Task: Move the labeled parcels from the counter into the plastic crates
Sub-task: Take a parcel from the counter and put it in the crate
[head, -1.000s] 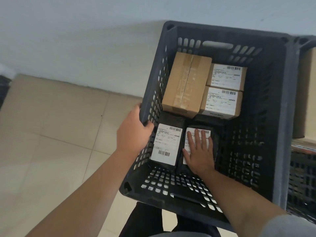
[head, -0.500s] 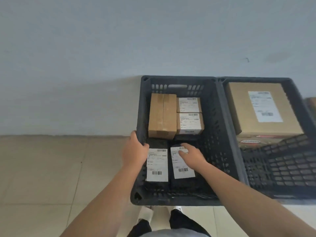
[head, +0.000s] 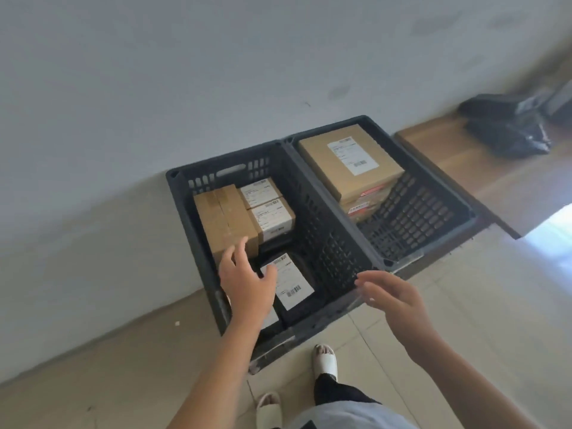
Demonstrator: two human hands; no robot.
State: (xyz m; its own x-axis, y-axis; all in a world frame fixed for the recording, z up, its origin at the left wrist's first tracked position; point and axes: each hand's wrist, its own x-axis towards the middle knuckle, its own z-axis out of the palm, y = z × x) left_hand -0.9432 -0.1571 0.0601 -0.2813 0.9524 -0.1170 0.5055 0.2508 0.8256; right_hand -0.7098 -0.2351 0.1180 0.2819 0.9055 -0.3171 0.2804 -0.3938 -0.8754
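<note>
Head view shows your left hand (head: 246, 281) and right hand (head: 391, 294) both empty, fingers loose, above the left crate (head: 325, 243). Its black parcel (head: 291, 281) lies flat inside; probably light, soft and slick, so pinch an edge.

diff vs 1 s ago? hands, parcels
The left hand let go of the left crate rim and now hovers open over the black parcels. The right hand lifted off the labeled black parcel and pulled back outside the crate, open. The parcels lie as before.
</note>
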